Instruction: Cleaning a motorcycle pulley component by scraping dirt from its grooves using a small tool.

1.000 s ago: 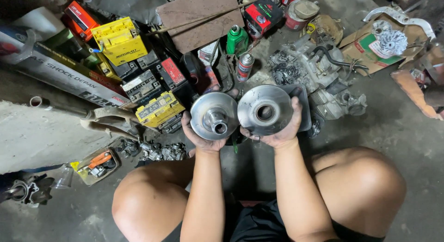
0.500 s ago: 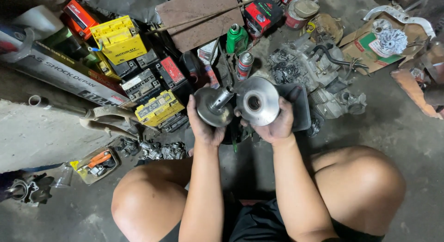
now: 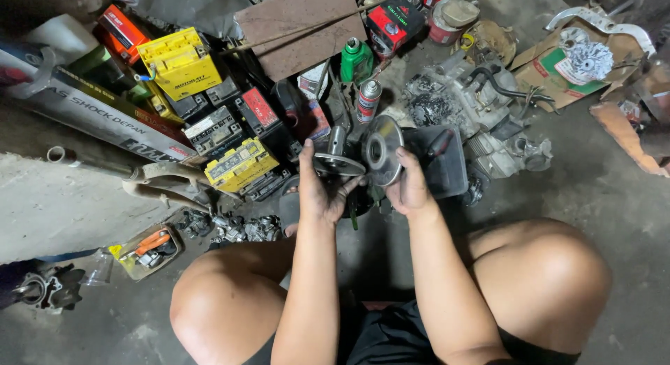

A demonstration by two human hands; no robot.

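Two metal discs are in hand, held apart and not yet joined; judging from this, the fitting together of the pair is left to do. Nearest, the person squats with both knees spread and forearms reaching forward between them. The left hand (image 3: pixel 322 194) is closed under the disc with the shaft (image 3: pixel 338 162), which lies nearly flat, shaft pointing up. The right hand (image 3: pixel 408 190) grips the plain disc (image 3: pixel 382 150) by its lower rim, tilted on edge, face toward the shaft. Beyond them lie a black tray (image 3: pixel 447 166), a spray can (image 3: pixel 368 100), a green bottle (image 3: pixel 356 59), yellow boxes (image 3: pixel 180 61) and an engine block (image 3: pixel 481 117).
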